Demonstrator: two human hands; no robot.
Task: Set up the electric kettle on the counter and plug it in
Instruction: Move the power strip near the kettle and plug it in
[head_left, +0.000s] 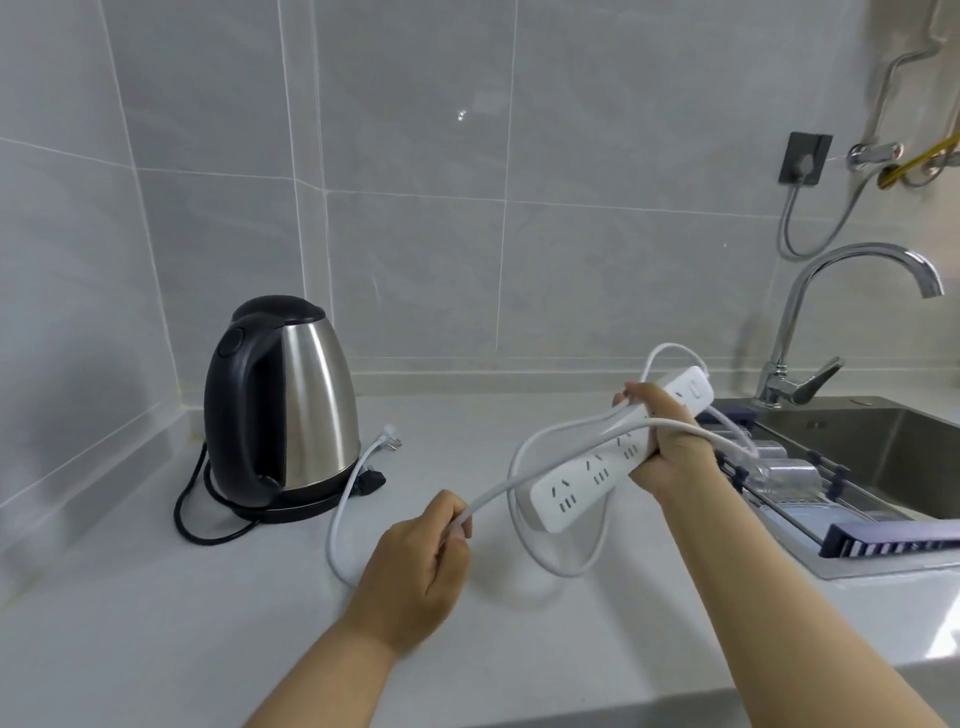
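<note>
The electric kettle (283, 410) stands on its base near the tabletop's back-left corner, unplugged, while the right hand (670, 441) grasps the white power strip (597, 467) and the left hand (415, 566) pinches its cord (498, 491); plugging-in remains.

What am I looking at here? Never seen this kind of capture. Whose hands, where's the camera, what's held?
There is no robot here: a person wears a wide-angle camera on the head, looking forward and down at both bare hands. The single picture is that head view.

The right hand grips a white power strip above the counter. The left hand pinches the strip's white cable, which loops down to its plug lying on the counter.

A steel electric kettle stands on its base near the corner, its black cord and plug loose beside it. A sink with a faucet is on the right, and a wall socket above it.
</note>
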